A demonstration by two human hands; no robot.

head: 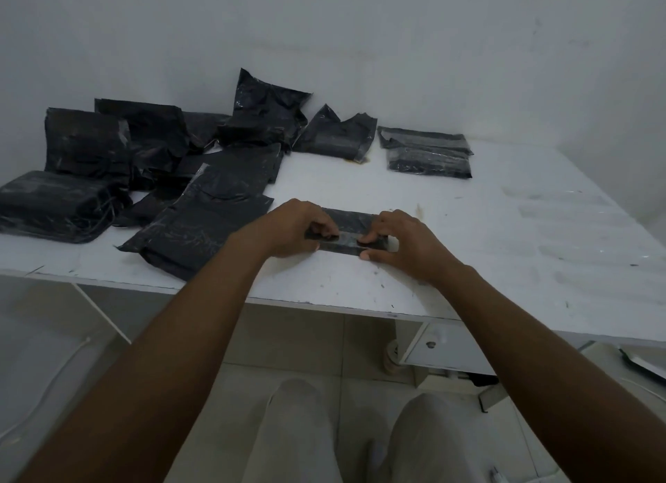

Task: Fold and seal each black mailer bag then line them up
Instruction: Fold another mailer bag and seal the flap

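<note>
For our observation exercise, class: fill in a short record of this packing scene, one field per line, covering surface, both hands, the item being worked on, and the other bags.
Surface: white table
Left hand: fingers pinching the mailer bag
Right hand: fingers pinching the same bag
Mailer bag: black, flat between both hands
Pile: black bags overlapping, table's left
Separate bag: alone, far right

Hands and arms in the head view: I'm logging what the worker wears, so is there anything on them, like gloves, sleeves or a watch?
Nothing shows. The left hand and right hand are bare, with no gloves, rings or watch visible. Both forearms are uncovered right down to the bottom of the frame, so no sleeve is in view.
</note>
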